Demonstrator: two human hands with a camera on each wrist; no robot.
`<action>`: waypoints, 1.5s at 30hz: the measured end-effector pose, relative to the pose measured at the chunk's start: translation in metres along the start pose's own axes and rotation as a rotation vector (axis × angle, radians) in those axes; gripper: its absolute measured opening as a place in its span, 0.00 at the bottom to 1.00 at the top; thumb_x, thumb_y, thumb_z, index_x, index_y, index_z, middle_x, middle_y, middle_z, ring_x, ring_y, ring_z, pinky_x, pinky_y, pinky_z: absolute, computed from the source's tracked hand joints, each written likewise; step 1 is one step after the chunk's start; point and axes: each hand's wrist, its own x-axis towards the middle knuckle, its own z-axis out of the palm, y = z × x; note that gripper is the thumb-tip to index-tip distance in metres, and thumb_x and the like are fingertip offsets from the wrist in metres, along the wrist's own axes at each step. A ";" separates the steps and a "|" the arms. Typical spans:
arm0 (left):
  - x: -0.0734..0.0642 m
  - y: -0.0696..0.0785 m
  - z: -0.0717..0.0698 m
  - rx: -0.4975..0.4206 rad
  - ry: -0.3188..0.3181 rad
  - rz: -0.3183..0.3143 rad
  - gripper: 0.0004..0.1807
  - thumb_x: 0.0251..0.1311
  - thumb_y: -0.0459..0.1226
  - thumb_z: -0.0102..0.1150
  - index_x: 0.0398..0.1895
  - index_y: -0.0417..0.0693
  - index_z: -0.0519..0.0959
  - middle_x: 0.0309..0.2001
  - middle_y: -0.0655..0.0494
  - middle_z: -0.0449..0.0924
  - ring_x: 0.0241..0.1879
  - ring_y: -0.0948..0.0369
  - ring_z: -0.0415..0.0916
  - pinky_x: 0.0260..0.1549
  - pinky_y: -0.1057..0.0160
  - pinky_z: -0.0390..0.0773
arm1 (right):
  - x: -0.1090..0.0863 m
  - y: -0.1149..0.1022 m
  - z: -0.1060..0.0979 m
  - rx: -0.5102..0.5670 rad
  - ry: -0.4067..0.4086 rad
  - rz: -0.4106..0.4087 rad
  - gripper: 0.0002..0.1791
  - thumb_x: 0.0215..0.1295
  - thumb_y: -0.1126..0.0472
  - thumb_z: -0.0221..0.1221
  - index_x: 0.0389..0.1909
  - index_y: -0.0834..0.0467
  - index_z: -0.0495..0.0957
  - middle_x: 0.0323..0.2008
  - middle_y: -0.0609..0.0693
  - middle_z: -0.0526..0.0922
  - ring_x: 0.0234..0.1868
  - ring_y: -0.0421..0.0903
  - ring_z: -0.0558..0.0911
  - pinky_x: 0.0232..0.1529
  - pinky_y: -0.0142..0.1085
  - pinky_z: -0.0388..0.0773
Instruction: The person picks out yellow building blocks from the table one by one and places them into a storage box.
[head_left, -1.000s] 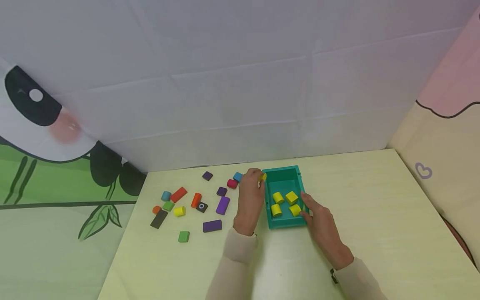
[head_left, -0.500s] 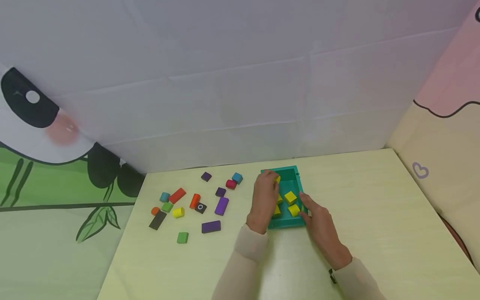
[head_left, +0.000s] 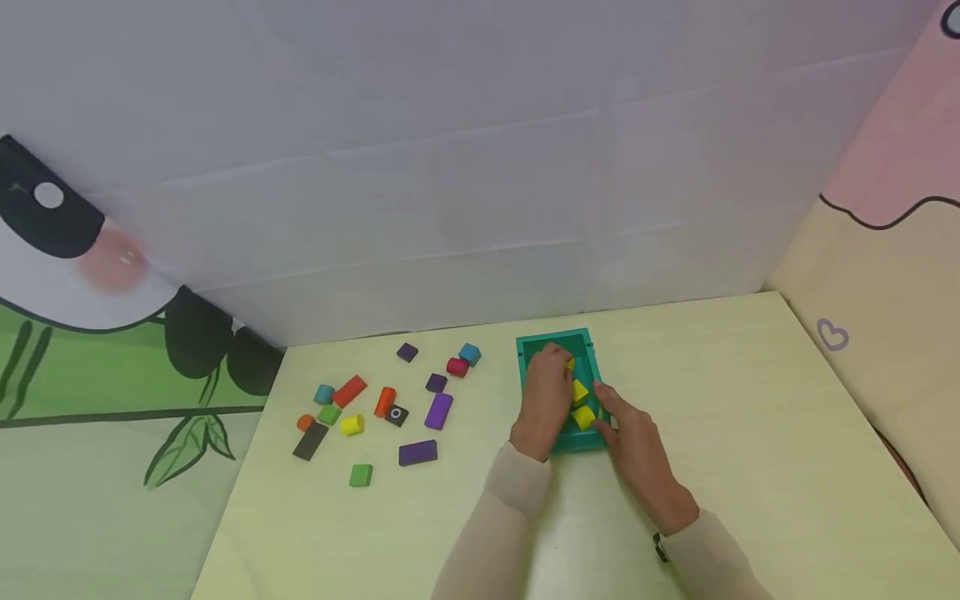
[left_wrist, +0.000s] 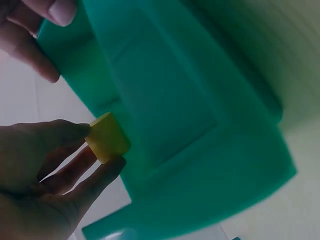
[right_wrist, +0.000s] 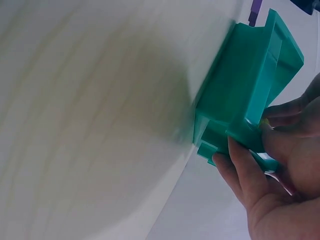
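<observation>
My left hand [head_left: 543, 400] reaches over the teal plastic box [head_left: 555, 335]. In the left wrist view it pinches a yellow cylinder block [left_wrist: 107, 140] between thumb and fingertips, just over the box's open side. My right hand [head_left: 637, 450] grips the box's right wall, thumb at the inner side and fingers along the outside. The right wrist view shows its fingers [right_wrist: 245, 170] against the box wall. Inside the box lie yellow blocks, including a yellow cube [head_left: 580, 392] and another yellow block [head_left: 583, 417]; my left hand hides the others.
Left of the box, several loose blocks lie scattered on the pale table [head_left: 300, 533]: a yellow cylinder [head_left: 352, 425], a purple block [head_left: 417, 452], a green block [head_left: 361, 475], a red block [head_left: 349, 391] and a blue cube [head_left: 470, 354]. A white cloth wall [head_left: 450, 250] stands behind.
My left hand has moved right with the yellow cylinder block, from the box's left edge to over its inside. The right hand keeps its grip on the box wall.
</observation>
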 end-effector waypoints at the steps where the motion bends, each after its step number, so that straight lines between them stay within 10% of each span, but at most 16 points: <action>1: 0.001 0.000 0.002 0.005 -0.001 -0.004 0.12 0.72 0.24 0.58 0.51 0.35 0.87 0.52 0.46 0.86 0.53 0.51 0.84 0.56 0.59 0.85 | 0.000 0.000 0.000 0.001 -0.001 0.000 0.36 0.64 0.74 0.69 0.73 0.67 0.71 0.70 0.64 0.76 0.68 0.63 0.77 0.63 0.57 0.79; 45: 0.017 0.004 0.045 0.252 -0.113 -0.091 0.08 0.73 0.33 0.63 0.49 0.44 0.89 0.46 0.52 0.84 0.47 0.58 0.84 0.49 0.65 0.86 | -0.001 0.002 0.002 -0.002 0.022 -0.035 0.36 0.62 0.75 0.70 0.73 0.67 0.72 0.69 0.63 0.77 0.65 0.63 0.80 0.60 0.57 0.81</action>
